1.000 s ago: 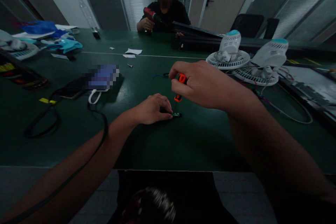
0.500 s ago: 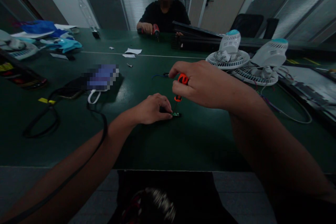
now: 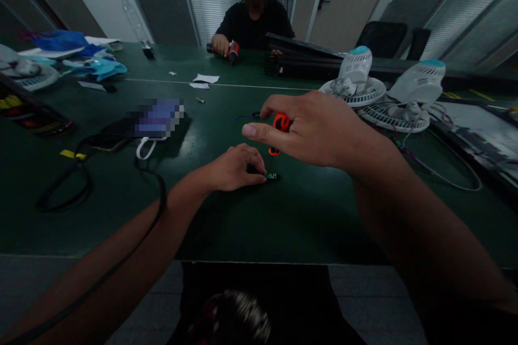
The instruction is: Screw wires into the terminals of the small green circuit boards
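Observation:
Just left of centre, my left hand pinches the left end of a small green circuit board, holding it low at the tabletop. An orange and black screwdriver stands nearly upright over the board, its thin shaft reaching down to it. My right hand is around the screwdriver's handle from the right, with the thumb stretched out to the left across it. Exactly where the screwdriver's tip meets the board is too small to make out.
White fan heads with loose wires lie at the right. A phone-like device and a black cable are on the left; the cable crosses my left forearm. Paper scraps lie farther back. Opposite, a person holds a red drill.
My right thumb has swung outward to the left from its bent position on the handle. My left hand and the board stay put. Across the table, the person's drill has shifted left.

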Demonstrator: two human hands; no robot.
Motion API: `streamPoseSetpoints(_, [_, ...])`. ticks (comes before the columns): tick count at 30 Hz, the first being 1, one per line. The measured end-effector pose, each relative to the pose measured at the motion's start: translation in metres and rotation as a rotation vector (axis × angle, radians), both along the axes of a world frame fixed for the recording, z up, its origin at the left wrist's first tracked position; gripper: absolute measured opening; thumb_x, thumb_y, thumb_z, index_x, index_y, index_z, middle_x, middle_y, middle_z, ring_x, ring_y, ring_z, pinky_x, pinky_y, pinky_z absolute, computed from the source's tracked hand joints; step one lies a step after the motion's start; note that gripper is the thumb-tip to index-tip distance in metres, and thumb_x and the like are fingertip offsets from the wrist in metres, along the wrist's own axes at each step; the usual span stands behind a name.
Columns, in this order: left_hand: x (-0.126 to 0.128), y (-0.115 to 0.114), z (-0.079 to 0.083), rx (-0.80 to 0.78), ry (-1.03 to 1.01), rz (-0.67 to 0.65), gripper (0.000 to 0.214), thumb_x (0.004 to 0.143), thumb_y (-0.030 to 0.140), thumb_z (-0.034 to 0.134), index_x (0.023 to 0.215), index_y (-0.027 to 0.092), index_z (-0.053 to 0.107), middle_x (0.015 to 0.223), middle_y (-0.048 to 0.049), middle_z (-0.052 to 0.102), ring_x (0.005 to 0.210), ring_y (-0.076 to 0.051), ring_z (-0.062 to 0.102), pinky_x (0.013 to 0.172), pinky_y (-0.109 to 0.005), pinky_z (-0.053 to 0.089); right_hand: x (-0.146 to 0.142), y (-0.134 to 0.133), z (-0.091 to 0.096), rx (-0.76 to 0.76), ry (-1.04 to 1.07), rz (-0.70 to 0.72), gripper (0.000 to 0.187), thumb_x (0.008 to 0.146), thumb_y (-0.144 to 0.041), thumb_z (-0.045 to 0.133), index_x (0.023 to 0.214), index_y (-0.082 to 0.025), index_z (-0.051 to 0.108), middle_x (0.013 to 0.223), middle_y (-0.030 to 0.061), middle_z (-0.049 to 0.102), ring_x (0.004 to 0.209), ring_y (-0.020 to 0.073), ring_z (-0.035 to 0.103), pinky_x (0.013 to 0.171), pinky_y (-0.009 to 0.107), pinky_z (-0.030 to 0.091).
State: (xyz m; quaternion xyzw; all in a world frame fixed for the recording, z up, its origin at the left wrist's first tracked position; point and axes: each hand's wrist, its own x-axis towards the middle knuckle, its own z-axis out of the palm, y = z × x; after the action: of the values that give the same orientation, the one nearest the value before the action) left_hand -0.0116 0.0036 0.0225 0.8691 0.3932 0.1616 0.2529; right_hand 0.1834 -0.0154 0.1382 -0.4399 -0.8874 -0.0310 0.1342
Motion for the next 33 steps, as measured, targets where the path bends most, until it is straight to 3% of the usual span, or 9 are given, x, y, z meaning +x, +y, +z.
streamPoseSetpoints(6, [-0.0003,0.0002,0.0001,0.032,0.005,0.007,0.015,0.085,0.036,0.073,0.088,0.023,0.08,0.102,-0.0031,0.076,0.109,-0.024,0.065,0.1,-0.04,0.047,-0.0022,0.0001,0.0009,-0.029,0.019,-0.031,0.049,0.104,-0.057,0.041,0.106,-0.022,0.075,0.091,0.0064,0.074,0.086,0.0225,0.066,0.073,0.032,0.039])
streamPoseSetpoints(13, [0.0012,-0.0017,0.0042,0.007,0.043,0.021,0.011,0.085,0.031,0.075,0.088,0.022,0.08,0.106,-0.0034,0.076,0.111,-0.024,0.065,0.105,-0.042,0.045,-0.0037,0.0026,-0.0022,0.011,0.001,-0.038,0.032,0.099,-0.034,0.048,0.112,-0.018,0.073,0.097,0.0092,0.076,0.083,0.023,0.064,0.076,0.034,0.042])
streamPoseSetpoints(33, [-0.0005,0.0015,-0.0001,0.008,0.001,0.005,0.011,0.084,0.032,0.075,0.086,0.022,0.079,0.103,-0.0033,0.076,0.106,-0.023,0.067,0.1,-0.039,0.049,-0.0011,0.0021,0.0015,-0.07,-0.008,0.009,0.032,0.093,-0.028,0.051,0.118,-0.014,0.066,0.101,0.0108,0.074,0.084,0.0232,0.064,0.075,0.034,0.041])
